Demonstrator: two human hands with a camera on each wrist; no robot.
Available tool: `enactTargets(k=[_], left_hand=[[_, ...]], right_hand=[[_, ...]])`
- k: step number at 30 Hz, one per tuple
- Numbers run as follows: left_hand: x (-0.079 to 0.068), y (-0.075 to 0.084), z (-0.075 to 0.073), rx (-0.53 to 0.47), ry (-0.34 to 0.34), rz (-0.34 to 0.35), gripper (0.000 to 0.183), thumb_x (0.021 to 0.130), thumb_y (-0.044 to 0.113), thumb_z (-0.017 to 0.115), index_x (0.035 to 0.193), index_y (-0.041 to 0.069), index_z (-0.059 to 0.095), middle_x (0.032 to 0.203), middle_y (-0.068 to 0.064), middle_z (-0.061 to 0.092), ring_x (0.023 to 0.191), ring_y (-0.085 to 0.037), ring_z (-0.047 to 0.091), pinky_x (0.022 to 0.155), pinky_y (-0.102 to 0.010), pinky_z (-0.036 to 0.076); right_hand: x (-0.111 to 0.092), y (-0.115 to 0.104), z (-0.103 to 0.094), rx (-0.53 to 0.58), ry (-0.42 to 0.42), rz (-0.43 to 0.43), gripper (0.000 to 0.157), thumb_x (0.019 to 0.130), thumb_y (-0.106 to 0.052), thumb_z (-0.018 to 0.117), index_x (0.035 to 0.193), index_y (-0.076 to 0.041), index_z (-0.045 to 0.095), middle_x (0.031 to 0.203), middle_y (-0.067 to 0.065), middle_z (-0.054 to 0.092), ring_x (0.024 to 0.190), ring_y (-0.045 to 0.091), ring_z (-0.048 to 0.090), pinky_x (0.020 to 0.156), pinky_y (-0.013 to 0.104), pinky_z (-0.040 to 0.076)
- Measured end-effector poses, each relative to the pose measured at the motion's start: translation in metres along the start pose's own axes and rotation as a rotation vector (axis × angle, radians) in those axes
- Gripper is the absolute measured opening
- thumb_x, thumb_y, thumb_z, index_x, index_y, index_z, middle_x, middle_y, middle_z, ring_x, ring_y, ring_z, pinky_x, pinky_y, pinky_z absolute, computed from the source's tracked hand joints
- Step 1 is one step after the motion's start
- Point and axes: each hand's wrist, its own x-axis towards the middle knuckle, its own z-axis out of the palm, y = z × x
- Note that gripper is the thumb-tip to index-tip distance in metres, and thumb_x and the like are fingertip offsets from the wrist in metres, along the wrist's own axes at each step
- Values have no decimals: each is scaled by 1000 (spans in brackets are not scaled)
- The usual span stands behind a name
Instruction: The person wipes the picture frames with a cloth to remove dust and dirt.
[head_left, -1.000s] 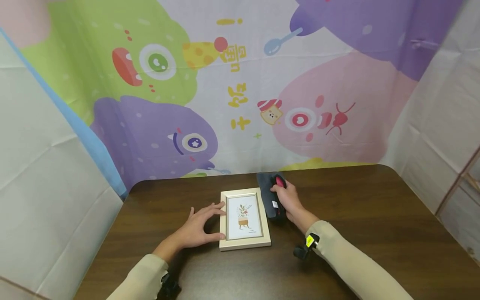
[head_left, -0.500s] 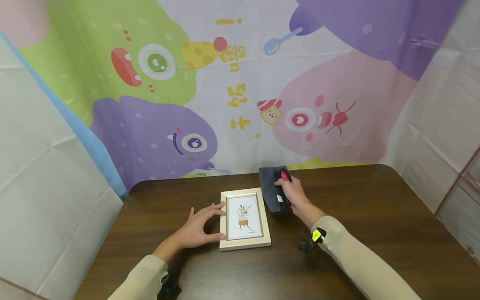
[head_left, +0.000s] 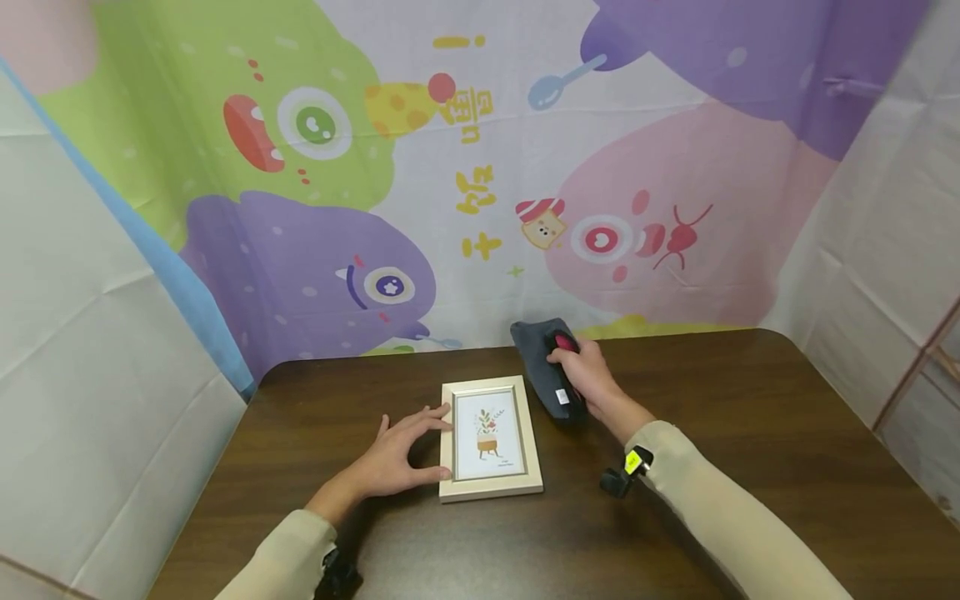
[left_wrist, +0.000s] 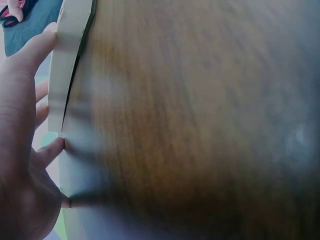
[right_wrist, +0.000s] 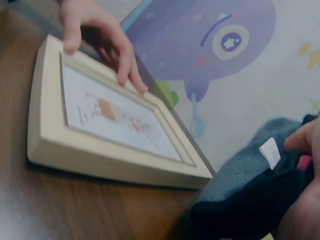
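Observation:
A cream photo frame [head_left: 532, 442] lies face up on the table, showing a print of a potted plant. My left hand [head_left: 397, 454] rests at its left side, with thumb and fingertips touching the border. My right hand [head_left: 596, 379] grips the black-and-pink handle of a dark grey-blue plush dusting brush [head_left: 542, 383]. The brush is just beyond the frame's upper right corner, tilted, its tip overlapping the wall cloth in the head view. In the right wrist view, a white tag [right_wrist: 270, 152] shows on its plush [right_wrist: 232, 175]. The palm hides part of the handle.
The brown wooden table [head_left: 450, 550] ends close behind the brush, at a cartoon-printed cloth [head_left: 480, 308] hanging like a wall. Pale sheets hang on the left [head_left: 90, 333] and right [head_left: 862, 275].
My right hand has moved right and away from me with the dusting brush, off the frame's right edge, and the brush has tilted. My left hand and the frame have stayed put.

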Motion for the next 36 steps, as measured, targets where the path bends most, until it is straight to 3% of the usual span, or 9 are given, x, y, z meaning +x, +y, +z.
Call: enactTargets(k=[3, 6, 9, 13, 16, 20, 21, 28, 36], left_hand=[[0, 1, 0, 1, 3, 0, 63, 93, 47, 90, 147, 21, 69, 179, -7, 50, 168, -49, 41, 120, -101, 5], [0, 1, 0, -5, 1, -1, 63, 93, 46, 90, 146, 20, 69, 179, -7, 50, 169, -49, 40, 120, -101, 5], [0, 1, 0, -7, -3, -2, 64, 93, 46, 90, 147, 20, 69, 179, -7, 50, 169, -49, 40, 120, -101, 5], [1, 1, -1, -4, -3, -4, 64, 93, 46, 90, 147, 21, 68, 179, -6, 49, 169, -48, 40, 121, -100, 5], [2, 1, -1, 0, -1, -2, 64, 93, 47, 91, 146, 21, 68, 179, -6, 50, 169, -48, 40, 121, -100, 6], [2, 0, -1, 0, -2, 3, 63, 93, 47, 91, 146, 21, 69, 179, -6, 50, 169, -48, 40, 120, -101, 6], [2, 0, -1, 0, -3, 3, 63, 93, 47, 91, 146, 21, 69, 179, -6, 50, 169, -49, 40, 120, -101, 6], [1, 0, -1, -1, -2, 6, 63, 93, 46, 91, 146, 21, 68, 179, -6, 50, 169, -49, 40, 120, -101, 6], [0, -1, 0, -2, -7, -1, 63, 93, 46, 90, 147, 22, 68, 180, -6, 48, 170, -49, 38, 121, -100, 5]], right_hand=[[3, -1, 1, -99, -21, -52, 47, 97, -10, 65, 143, 1, 66, 137, 22, 70, 110, 26, 68, 94, 30, 55], [14, 3, 0, -204, -58, -100, 55, 98, -11, 66, 152, -4, 65, 153, 26, 66, 128, 38, 66, 109, 44, 55], [48, 32, -3, -327, -82, -205, 60, 95, -15, 72, 156, -14, 67, 154, 20, 70, 133, 37, 68, 112, 51, 57], [96, 77, -4, -445, -118, -401, 53, 93, -19, 79, 145, -26, 75, 141, 9, 79, 125, 28, 73, 102, 47, 61], [72, 55, 0, -519, -170, -450, 48, 95, -14, 74, 142, -22, 75, 139, 13, 80, 125, 35, 74, 105, 55, 60], [18, 13, 8, -663, -223, -475, 46, 97, -8, 69, 143, -13, 72, 139, 19, 80, 124, 42, 76, 108, 63, 58], [12, 12, 10, -695, -238, -491, 44, 97, -8, 69, 141, -13, 73, 136, 18, 81, 121, 41, 77, 106, 62, 59], [9, 16, 17, -861, -352, -532, 41, 97, -10, 71, 136, -19, 74, 127, 11, 84, 111, 32, 77, 100, 57, 61], [5, 12, 22, -915, -365, -507, 36, 100, -15, 72, 136, -20, 74, 121, 9, 84, 100, 28, 74, 90, 52, 60]])
